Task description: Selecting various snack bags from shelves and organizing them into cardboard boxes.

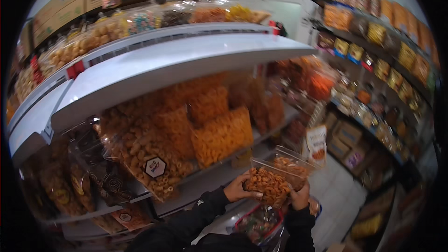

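Observation:
My left hand (pixel 241 188) grips the left side of a clear zip bag of orange-brown snacks (pixel 267 185), its thumb across the front. My right hand (pixel 300 196) holds the right side, where a second clear snack bag (pixel 294 168) stands just behind the first and overlaps it. Which fingers hold the second bag is hidden. Both bags are upright above a red-rimmed basket of wrapped items (pixel 260 222). To the left, on the shelf, lean a large bag of orange ring snacks (pixel 224 136) and a bag of brown tube-shaped snacks (pixel 164 178).
The white top shelf (pixel 168 63) juts out above the bagged snacks. A white printed pouch (pixel 316 145) hangs beyond my right hand. Stocked wall shelves (pixel 378 38) and cardboard boxes (pixel 346 136) line the right side, with tiled floor (pixel 332 196) between.

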`<action>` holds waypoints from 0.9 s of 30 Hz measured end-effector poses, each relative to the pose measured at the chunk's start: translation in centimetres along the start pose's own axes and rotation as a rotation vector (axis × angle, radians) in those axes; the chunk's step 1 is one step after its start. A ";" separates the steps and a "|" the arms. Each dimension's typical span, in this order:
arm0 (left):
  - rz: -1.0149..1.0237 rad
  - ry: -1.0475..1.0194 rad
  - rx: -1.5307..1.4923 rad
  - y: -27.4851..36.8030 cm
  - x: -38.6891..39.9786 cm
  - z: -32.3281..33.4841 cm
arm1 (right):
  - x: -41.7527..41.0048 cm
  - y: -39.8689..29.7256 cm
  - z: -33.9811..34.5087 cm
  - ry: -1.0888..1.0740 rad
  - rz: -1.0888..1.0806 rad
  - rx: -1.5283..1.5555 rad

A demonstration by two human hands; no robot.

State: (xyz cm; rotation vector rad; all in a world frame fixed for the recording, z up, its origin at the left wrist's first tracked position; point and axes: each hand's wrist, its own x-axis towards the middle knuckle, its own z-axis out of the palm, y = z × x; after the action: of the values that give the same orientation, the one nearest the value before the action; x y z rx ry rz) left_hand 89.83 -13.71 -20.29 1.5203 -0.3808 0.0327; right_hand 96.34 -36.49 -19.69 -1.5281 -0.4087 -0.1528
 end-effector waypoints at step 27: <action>-0.501 -0.948 -0.368 -8.6 -13.8 43.0 | -51.4 -7.4 -24.9 0.854 0.325 0.130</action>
State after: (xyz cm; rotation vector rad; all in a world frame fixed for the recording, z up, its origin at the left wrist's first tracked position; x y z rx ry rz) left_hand 69.41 -53.20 -32.03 1.1417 -0.6898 -1.1234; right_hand 50.41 -69.43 -30.58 -1.2450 0.4960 -0.4855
